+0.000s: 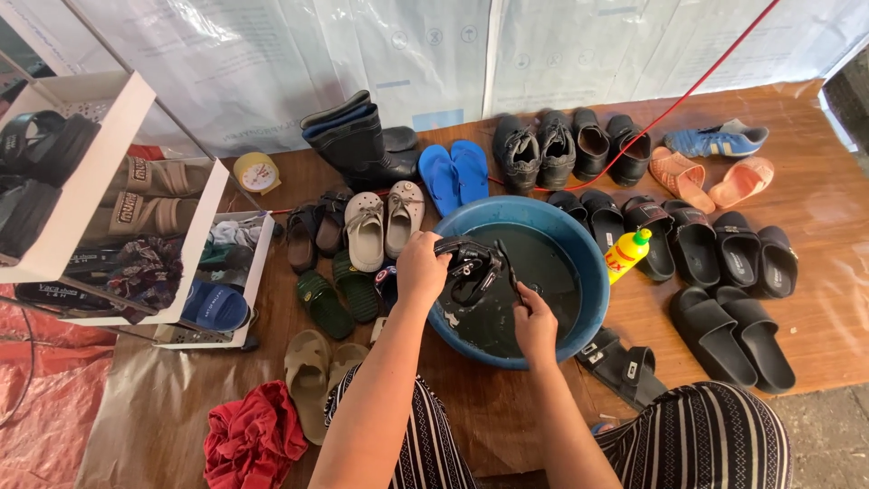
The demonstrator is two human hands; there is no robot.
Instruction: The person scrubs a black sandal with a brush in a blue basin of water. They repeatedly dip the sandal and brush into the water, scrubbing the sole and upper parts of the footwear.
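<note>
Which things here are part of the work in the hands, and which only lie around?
In use:
left hand holding black sandal
right hand at the sandal
blue basin of dark water

Lying about:
yellow bottle
blue flip-flops
black boots
red cloth
white rack

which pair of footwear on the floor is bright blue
The blue flip-flops, lying flat between the tall black boots and the black lace-up shoes; the others around them are dark or cream.

Shoes crowd the blue basin (590, 263) on three sides — beige clogs (384, 223) upper left, yellow bottle (626, 254) touching its right rim, black strapped sandal (623, 364) lower right. Bare wood lies open at far right — beyond the black slides (733, 337).
</note>
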